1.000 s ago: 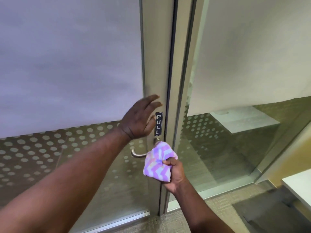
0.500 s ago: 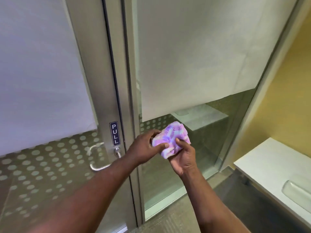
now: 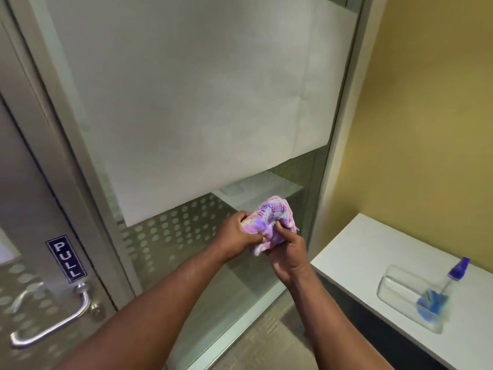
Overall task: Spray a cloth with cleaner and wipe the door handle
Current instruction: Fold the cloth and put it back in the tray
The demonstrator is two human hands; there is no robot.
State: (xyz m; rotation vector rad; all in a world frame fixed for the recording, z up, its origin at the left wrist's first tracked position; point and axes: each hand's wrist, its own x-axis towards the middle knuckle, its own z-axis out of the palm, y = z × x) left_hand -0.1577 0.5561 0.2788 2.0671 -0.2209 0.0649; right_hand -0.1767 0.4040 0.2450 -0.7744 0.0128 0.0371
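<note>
Both hands clench the cloth (image 3: 269, 222) at chest height: left grip (image 3: 234, 233) on its left side, right grip (image 3: 286, 252) below. The handle (image 3: 53, 324) lies well off to the lower left, bar roughly level, nearer the left hand. The sprayer (image 3: 440, 292) sits far right on the desk (image 3: 360, 249).

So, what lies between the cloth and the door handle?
In the head view, the metal door frame and dotted glass separate the cloth from the door handle.
</note>
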